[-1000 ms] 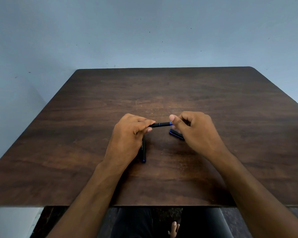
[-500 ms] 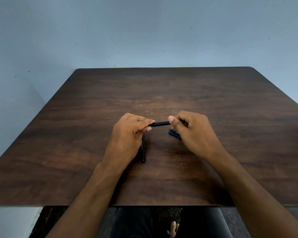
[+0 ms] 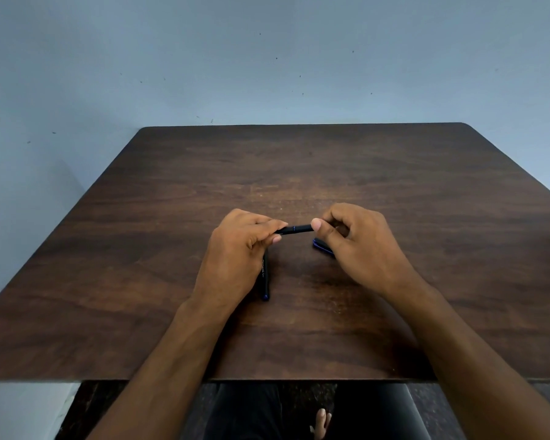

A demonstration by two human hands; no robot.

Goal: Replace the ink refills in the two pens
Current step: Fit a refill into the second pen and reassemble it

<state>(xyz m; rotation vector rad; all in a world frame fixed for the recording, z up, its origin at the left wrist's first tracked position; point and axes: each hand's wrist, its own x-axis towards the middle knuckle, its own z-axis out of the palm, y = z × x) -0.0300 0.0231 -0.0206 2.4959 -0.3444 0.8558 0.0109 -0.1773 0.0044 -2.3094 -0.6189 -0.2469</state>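
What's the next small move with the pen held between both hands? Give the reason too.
Probably twist the two ends against each other to unscrew the barrel. The left hand and right hand each pinch one end of the held pen, which still looks joined in one piece above the table. The second pen lies untouched.

A pen [image 3: 294,229] is lying crosswise above the tabletop [image 3: 426,249], spanning between the left hand [image 3: 235,249] and the right hand [image 3: 359,246]. A second pen [image 3: 265,277] is lying on the tabletop just right of the left hand, and a pen part [image 3: 322,246] is sitting partly under the right hand.
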